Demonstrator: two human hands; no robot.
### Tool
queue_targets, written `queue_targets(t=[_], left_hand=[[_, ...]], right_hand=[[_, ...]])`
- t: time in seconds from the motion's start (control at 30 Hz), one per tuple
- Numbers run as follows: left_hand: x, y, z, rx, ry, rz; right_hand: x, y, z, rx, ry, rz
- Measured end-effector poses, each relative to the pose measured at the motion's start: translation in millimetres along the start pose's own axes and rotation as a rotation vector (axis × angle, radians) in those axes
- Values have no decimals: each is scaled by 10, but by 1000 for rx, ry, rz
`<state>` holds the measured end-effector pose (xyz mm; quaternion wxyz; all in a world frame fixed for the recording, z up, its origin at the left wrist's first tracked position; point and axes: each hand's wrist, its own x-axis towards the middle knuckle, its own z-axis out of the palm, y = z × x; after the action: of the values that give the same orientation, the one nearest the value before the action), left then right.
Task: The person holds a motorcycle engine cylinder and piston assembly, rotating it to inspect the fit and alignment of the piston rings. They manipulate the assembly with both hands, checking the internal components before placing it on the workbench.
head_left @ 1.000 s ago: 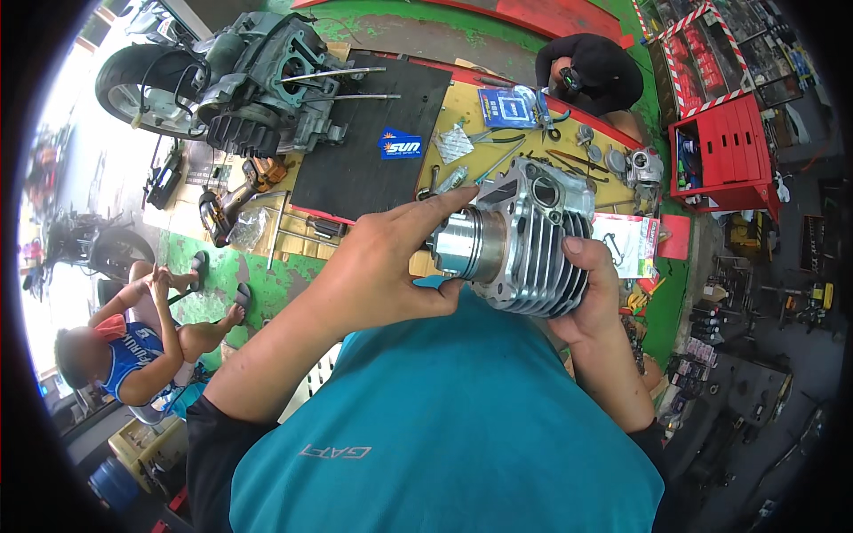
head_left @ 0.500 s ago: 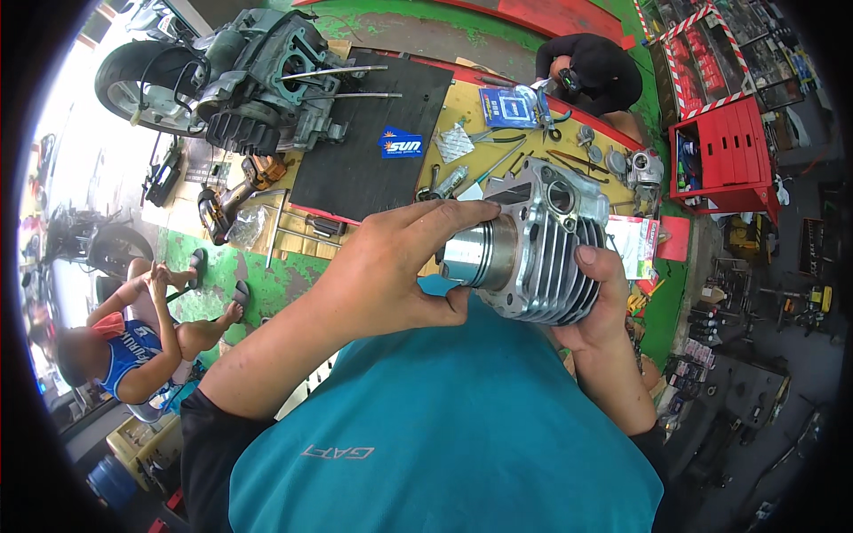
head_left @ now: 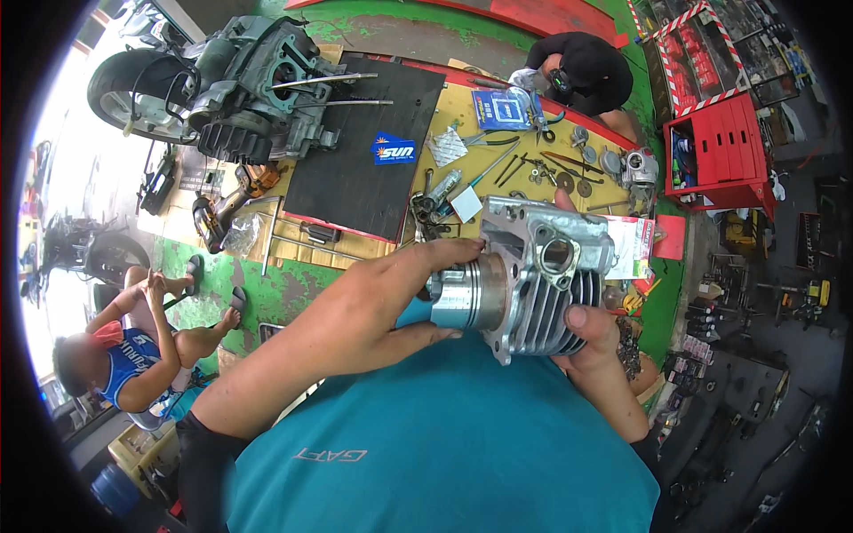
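In front of my chest, my right hand (head_left: 593,342) grips a finned metal engine cylinder (head_left: 542,311), with its thumb across the fins and a fingertip showing over the far side. A shiny piston (head_left: 451,304) sticks out of the sleeve at the cylinder's left end. Its ringed part lies at the sleeve's mouth. My left hand (head_left: 373,306) is closed round the piston, index finger along the far side by the sleeve and thumb along the near side. The other left fingers are mostly hidden.
Beyond my hands, a yellow-topped bench holds pliers (head_left: 490,140), a black mat (head_left: 355,169), a cordless driver (head_left: 233,202) and an engine (head_left: 258,98) with long studs. A person in black (head_left: 591,75) bends at its far side. Another person (head_left: 142,360) sits left. A red tool cabinet (head_left: 724,151) stands right.
The cylinder has turned and sits slightly lower, and more of the piston's left end shows. My left hand has shifted a little left and down with it. A right fingertip now shows behind the cylinder.
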<state>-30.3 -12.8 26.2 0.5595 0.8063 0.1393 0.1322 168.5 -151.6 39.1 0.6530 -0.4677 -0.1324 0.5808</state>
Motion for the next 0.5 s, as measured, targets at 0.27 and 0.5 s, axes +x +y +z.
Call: queue_targets(t=[0.27,0.5], left_hand=[[-12,1,115,12,27,60],[-26,-188,179,-134,61,-3]], right_hand=[[18,62,-24,-20,-4,-6],[54,105,-119,-17,-94,-1]])
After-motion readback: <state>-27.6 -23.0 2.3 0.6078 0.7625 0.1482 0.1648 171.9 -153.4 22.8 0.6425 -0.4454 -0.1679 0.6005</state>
